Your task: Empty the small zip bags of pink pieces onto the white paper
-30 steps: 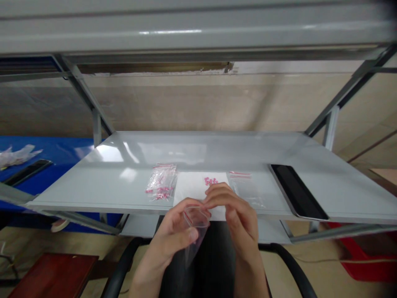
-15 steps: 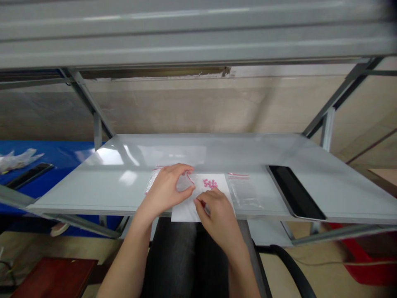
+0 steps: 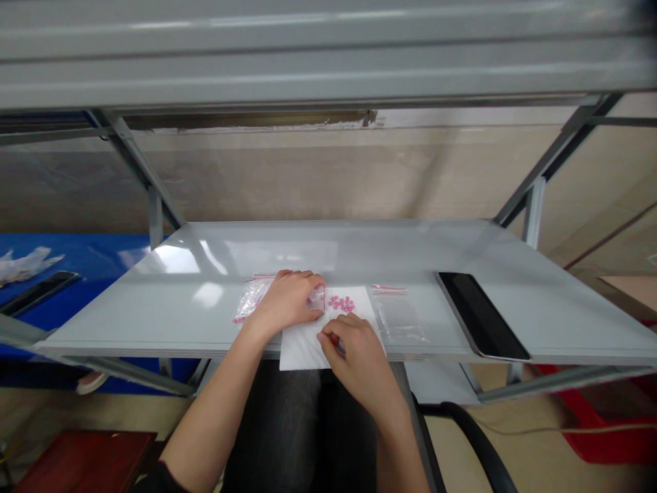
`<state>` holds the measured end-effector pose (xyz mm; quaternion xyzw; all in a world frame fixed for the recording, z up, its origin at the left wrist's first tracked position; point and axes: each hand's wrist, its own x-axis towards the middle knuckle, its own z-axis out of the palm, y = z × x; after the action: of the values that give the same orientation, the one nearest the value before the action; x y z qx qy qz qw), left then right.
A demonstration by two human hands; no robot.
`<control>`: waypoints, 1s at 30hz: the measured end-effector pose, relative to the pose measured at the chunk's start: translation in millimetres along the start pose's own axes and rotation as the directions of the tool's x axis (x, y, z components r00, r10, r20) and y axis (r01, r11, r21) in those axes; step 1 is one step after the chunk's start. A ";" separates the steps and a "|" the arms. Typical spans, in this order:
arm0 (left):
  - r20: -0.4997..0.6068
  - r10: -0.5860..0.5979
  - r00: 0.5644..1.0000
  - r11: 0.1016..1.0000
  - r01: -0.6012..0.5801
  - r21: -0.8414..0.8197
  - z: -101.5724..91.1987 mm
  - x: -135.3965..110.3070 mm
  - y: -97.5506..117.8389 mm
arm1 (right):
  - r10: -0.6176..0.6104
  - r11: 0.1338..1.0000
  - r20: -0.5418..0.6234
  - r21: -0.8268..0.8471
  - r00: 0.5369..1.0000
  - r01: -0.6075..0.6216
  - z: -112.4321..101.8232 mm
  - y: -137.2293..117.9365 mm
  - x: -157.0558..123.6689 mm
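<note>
My left hand (image 3: 290, 300) holds a small clear zip bag (image 3: 317, 297) with a red seal line by its mouth, between thumb and fingers, low over the left side of a white paper sheet (image 3: 302, 349). Just right of that mouth lies a cluster of small pink round pieces (image 3: 342, 303) on the paper. Nearer to me, my right hand (image 3: 356, 346) has its thumb and fingertips pinched together; whatever may be between them is hidden. Partly behind my left hand lies a clear zip bag with pink bits (image 3: 250, 298).
A flat clear zip bag (image 3: 397, 318) lies right of the paper. Further right, a dark-screened tablet (image 3: 482, 315) rests near the front edge of the grey shelf (image 3: 133, 301). Metal struts (image 3: 559, 161) rise at both sides. On the left, a blue table (image 3: 107, 263) holds a phone (image 3: 44, 291).
My left hand has come down with the small bag, its mouth now close beside the pink pieces. My right hand stays pinched in nearly the same place. The view has shifted slightly.
</note>
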<state>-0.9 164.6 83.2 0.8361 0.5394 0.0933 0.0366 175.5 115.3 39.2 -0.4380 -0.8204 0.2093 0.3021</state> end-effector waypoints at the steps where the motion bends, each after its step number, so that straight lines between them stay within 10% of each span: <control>1: 0.001 0.001 1.000 1.000 -0.001 0.008 0.3 0.2 0.0 | 0.001 1.000 0.001 0.003 1.000 -0.001 0.1 -0.1 0.2; 30: 0.102 0.045 0.994 0.975 -0.065 0.212 -16.8 18.4 31.4 | 0.016 0.999 -0.007 0.038 1.000 -0.016 0.8 1.5 1.8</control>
<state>31.2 167.6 106.9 0.8533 0.5205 -0.0049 -0.0306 175.1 117.5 38.3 -0.4396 -0.8115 0.2257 0.3118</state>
